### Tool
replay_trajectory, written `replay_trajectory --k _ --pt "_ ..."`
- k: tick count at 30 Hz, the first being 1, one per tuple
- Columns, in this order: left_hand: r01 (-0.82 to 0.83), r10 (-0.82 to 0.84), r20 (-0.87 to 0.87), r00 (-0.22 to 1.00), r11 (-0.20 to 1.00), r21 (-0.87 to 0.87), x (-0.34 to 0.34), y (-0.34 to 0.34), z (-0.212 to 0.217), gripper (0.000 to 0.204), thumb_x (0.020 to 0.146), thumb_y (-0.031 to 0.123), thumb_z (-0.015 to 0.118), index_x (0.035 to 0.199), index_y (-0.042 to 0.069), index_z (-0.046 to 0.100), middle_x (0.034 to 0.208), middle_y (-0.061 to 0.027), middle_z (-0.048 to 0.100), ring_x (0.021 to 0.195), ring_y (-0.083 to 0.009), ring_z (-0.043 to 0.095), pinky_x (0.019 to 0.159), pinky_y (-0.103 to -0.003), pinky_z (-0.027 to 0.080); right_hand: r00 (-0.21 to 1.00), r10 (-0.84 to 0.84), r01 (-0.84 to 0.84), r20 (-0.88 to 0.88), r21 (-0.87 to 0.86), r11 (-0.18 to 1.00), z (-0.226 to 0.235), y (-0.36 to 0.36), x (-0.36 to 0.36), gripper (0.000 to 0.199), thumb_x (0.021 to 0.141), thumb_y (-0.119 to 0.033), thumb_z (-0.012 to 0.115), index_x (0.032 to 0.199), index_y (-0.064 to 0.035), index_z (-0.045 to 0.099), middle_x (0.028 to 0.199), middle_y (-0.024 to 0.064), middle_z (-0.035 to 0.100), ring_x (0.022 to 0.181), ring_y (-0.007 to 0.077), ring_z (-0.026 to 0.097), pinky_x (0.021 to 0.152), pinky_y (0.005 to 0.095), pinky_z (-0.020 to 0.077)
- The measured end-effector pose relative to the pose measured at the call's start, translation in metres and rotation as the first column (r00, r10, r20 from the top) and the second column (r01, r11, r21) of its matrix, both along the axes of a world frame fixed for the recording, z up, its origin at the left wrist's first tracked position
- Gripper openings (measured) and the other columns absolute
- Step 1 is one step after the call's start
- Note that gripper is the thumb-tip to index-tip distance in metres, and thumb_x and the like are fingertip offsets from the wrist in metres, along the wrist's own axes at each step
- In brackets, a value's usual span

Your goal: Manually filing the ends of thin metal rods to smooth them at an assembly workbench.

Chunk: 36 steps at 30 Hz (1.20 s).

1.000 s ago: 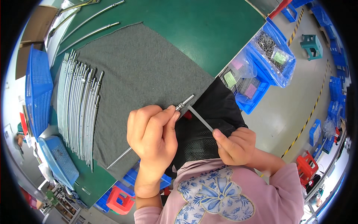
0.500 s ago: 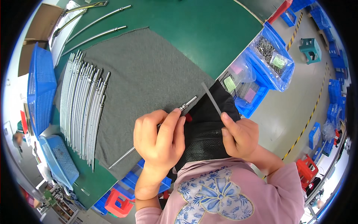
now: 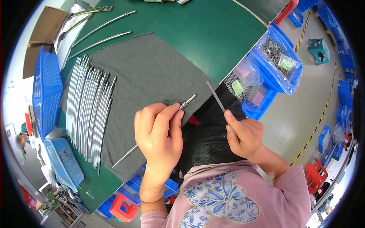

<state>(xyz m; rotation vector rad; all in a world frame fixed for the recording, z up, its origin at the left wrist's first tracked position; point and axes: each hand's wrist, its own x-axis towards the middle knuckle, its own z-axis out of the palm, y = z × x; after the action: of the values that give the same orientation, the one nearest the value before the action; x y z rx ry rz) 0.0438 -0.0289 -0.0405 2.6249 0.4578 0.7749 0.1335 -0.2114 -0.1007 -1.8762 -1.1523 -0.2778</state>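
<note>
My left hand point(image 3: 157, 133) is closed around a slim metal rod point(image 3: 125, 156); the rod's stepped, collared end pokes out past my thumb and fingertips, and its thin tail rests over the grey cloth point(image 3: 159, 72). Between thumb and fingers, my right hand point(image 3: 245, 135) grips a flat grey metal strip point(image 3: 215, 95) that points up and left. The strip and the rod's collared end are apart. Many similar metal rods point(image 3: 89, 114) lie side by side on the cloth's left part. My palm and fingers hide the middle of the held rod.
Two longer rods point(image 3: 110, 23) lie on the green table point(image 3: 213, 34) at the far left. Blue baskets point(image 3: 45, 91) line the left edge. On the right stand blue bins point(image 3: 292, 81) with small metal parts and rods in plastic bags. A red stool point(image 3: 123, 209) is below.
My left hand has shifted slightly left, and the rod's collared end has moved a little up and left. The right hand keeps its grip on the strip. The whole view has shifted slightly.
</note>
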Motion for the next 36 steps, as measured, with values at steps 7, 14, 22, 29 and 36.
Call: replay_trajectory --k 7,14,22,29,36 --pt "0.081 -0.080 0.006 0.997 0.994 -0.069 0.002 -0.005 0.001 0.019 0.068 -0.002 0.073 0.085 0.004 0.066 0.079 -0.0061 0.057 0.066 -0.0228 0.051 0.057 -0.033 0.042 0.999 0.001 0.000 0.051 -0.017 1.000 0.008 -0.003 -0.002 0.050 0.063 0.006 0.065 0.113 0.0001 0.067 0.049 -0.0024 0.036 0.037 0.0123 0.036 0.039 0.0272 0.0276" --pt "0.077 -0.075 0.063 0.995 0.997 -0.031 0.000 -0.004 -0.007 0.020 0.067 0.000 0.075 0.085 0.005 0.068 0.077 -0.0047 0.056 0.066 -0.0218 0.050 0.056 -0.033 0.041 0.992 0.119 -0.117 0.033 -0.063 0.991 0.010 0.003 -0.016 0.050 0.066 0.003 0.063 0.116 0.0010 0.064 0.051 -0.0031 0.043 0.039 0.0124 0.040 0.042 0.0280 0.0293" --pt "0.099 -0.094 0.100 0.991 0.994 -0.047 0.001 -0.004 -0.008 0.022 0.064 -0.001 0.074 0.084 0.003 0.068 0.079 -0.0054 0.057 0.067 -0.0223 0.052 0.057 -0.032 0.043 0.989 0.097 -0.091 0.107 -0.067 0.994 0.008 0.009 -0.018 0.051 0.063 0.004 0.063 0.115 0.0018 0.065 0.051 -0.0030 0.038 0.039 0.0133 0.036 0.041 0.0286 0.0276" --pt "0.102 -0.094 0.118 0.989 0.992 -0.067 0.002 -0.005 -0.009 0.023 0.062 -0.003 0.074 0.083 0.002 0.067 0.079 -0.0060 0.058 0.067 -0.0231 0.053 0.057 -0.033 0.044 0.990 0.094 -0.076 0.107 -0.156 0.985 0.023 0.022 -0.013 0.049 0.063 0.004 0.063 0.113 0.0014 0.066 0.051 -0.0024 0.035 0.039 0.0141 0.035 0.040 0.0293 0.0262" --pt "0.101 -0.091 0.148 0.985 0.993 -0.059 0.004 -0.004 -0.008 0.021 0.062 -0.004 0.074 0.081 0.002 0.066 0.078 -0.0061 0.058 0.066 -0.0234 0.053 0.056 -0.032 0.044 0.983 0.104 -0.070 0.152 -0.216 0.974 0.044 0.032 -0.004 0.048 0.064 0.003 0.064 0.112 0.0018 0.066 0.050 -0.0026 0.035 0.038 0.0130 0.033 0.039 0.0293 0.0257"
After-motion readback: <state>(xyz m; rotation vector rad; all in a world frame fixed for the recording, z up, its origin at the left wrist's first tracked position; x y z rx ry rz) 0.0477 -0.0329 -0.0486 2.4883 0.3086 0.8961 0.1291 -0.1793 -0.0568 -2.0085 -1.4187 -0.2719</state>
